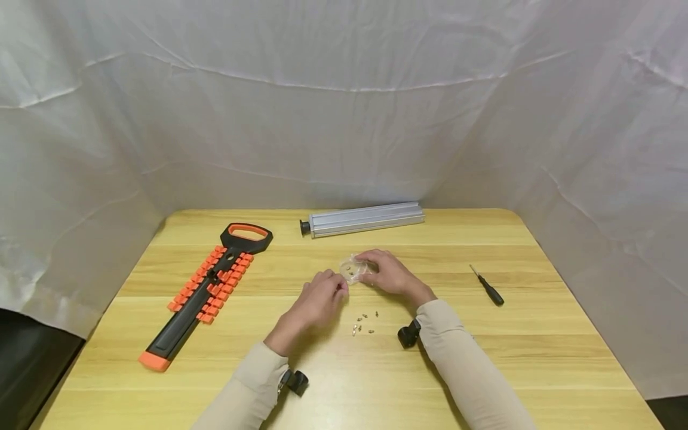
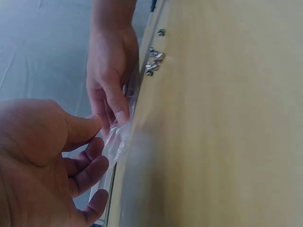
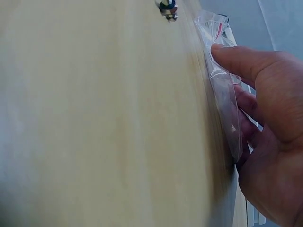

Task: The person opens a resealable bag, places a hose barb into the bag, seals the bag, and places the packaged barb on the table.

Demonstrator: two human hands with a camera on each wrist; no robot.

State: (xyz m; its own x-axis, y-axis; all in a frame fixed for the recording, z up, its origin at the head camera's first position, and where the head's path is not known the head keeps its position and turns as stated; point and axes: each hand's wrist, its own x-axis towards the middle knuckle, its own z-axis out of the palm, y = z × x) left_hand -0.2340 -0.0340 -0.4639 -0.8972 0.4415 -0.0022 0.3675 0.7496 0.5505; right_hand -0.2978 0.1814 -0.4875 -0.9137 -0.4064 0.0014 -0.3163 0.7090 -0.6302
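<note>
Clear bag, partly behind the right fingers, tiny contents indistinct

Looks forward and down from the head, well back, across table to curtain. From left wrist, looks low and tipped sideways, close past left hand toward right hand. From right wrist, tips the opposite way, nearer bag; shares bag, bits and right hand with left wrist.
</note>
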